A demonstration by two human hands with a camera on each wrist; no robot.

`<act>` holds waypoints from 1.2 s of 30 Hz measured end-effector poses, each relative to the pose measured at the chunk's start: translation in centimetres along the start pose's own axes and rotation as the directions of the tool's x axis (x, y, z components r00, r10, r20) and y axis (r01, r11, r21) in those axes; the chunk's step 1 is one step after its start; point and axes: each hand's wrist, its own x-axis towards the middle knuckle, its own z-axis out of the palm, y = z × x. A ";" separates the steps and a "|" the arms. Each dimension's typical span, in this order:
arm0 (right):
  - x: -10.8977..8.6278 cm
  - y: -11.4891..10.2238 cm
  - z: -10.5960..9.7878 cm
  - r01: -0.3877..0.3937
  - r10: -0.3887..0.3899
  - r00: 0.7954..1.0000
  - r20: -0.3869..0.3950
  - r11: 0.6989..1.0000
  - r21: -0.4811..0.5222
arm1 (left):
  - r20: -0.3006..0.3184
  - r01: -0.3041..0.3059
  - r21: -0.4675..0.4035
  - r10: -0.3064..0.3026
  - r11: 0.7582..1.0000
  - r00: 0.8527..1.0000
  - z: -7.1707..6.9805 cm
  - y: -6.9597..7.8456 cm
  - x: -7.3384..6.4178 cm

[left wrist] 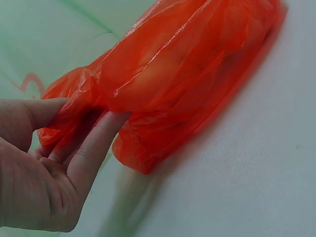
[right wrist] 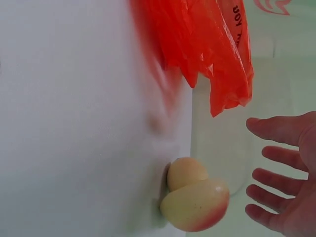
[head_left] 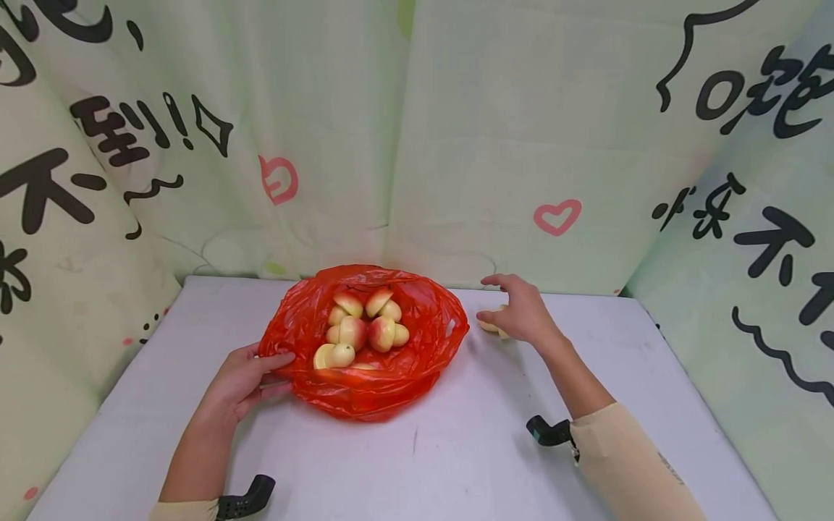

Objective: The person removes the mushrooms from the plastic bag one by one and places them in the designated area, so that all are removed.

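A red plastic bag (head_left: 384,394) stands on the table with its mouth spread wide. Inside lie several cream and red mushroom-shaped pieces (head_left: 352,332). My left hand (head_left: 242,382) pinches the bag's left edge, thumb above and fingers beneath, as the left wrist view also shows. To the right of the bag, my right hand (head_left: 523,312) hovers with its fingers extended and apart, holding nothing. Under it, another mushroom-shaped piece (right wrist: 196,203) rests on the table, a short gap from the fingers; in the head view the hand partly covers it.
The white table (head_left: 417,470) reaches to a pale green curtain (head_left: 469,145) with black lettering, which hangs behind it and along both sides. Black wrist cameras (head_left: 246,498) sit at both sleeve cuffs.
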 end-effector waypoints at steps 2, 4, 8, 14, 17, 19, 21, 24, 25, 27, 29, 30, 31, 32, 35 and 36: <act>-0.1 -0.4 0.0 0.006 -0.006 1.000 -0.020 1.000 0.017 | -0.003 -0.001 0.003 0.001 1.000 1.000 0.0 0.0 0.0; -0.2 -0.8 0.0 0.008 -0.007 0.999 -0.034 0.999 0.032 | -0.006 -0.001 0.006 0.001 1.000 1.000 0.1 0.1 -0.1; -0.2 -1.6 0.0 0.022 -0.019 0.999 -0.045 0.998 0.058 | -0.005 -0.003 0.009 0.003 1.000 1.000 0.1 0.1 -0.2; -0.4 -2.7 -0.1 0.056 -0.050 0.997 -0.052 0.992 0.117 | -0.001 -0.006 0.006 0.006 1.000 1.000 0.0 0.1 -0.2; -0.6 -3.3 -0.1 0.081 -0.075 0.996 -0.044 0.986 0.149 | -0.001 -0.006 0.006 0.006 1.000 1.000 0.0 0.1 -0.2; -0.7 -3.8 0.0 0.094 -0.089 0.995 -0.034 0.981 0.170 | 0.001 -0.007 0.007 0.007 1.000 1.000 0.0 0.1 -0.2; -0.9 -4.4 0.0 0.106 -0.104 0.994 -0.024 0.976 0.188 | 0.002 -0.009 0.003 0.009 1.000 1.000 0.0 0.1 -0.2; -1.2 -5.3 0.3 0.127 -0.128 0.992 -0.011 0.968 0.217 | 0.004 -0.009 0.003 0.009 1.000 1.000 0.0 0.1 -0.1; -1.2 -5.5 0.3 0.135 -0.137 0.991 -0.007 0.964 0.228 | 0.004 -0.009 0.004 0.009 1.000 1.000 0.0 0.1 -0.2; -1.4 -6.1 0.5 0.152 -0.159 0.987 0.006 0.956 0.252 | 0.005 -0.010 0.004 0.010 1.000 1.000 0.0 0.1 -0.2; -1.5 -6.6 0.7 0.155 -0.168 0.985 0.024 0.948 0.279 | 0.003 -0.008 0.007 0.008 1.000 1.000 0.0 0.1 -0.2; -1.6 -6.8 0.7 0.158 -0.175 0.984 0.033 0.944 0.291 | 0.002 -0.007 0.007 0.007 1.000 1.000 0.0 0.1 -0.2; -1.6 -7.0 0.9 0.161 -0.181 0.983 0.041 0.940 0.301 | 0.002 -0.006 0.006 0.006 1.000 1.000 0.0 0.1 -0.2; -1.6 -7.2 0.9 0.164 -0.188 0.981 0.049 0.936 0.311 | 0.002 -0.006 0.003 0.006 1.000 1.000 0.0 0.1 -0.2; -1.7 -7.7 1.2 0.168 -0.199 0.978 0.061 0.930 0.328 | 0.003 -0.004 -0.001 0.004 1.000 1.000 0.0 0.1 -0.2; -1.7 -7.9 1.3 0.171 -0.203 0.977 0.065 0.928 0.332 | 0.004 -0.005 -0.003 0.005 1.000 1.000 0.0 0.1 -0.2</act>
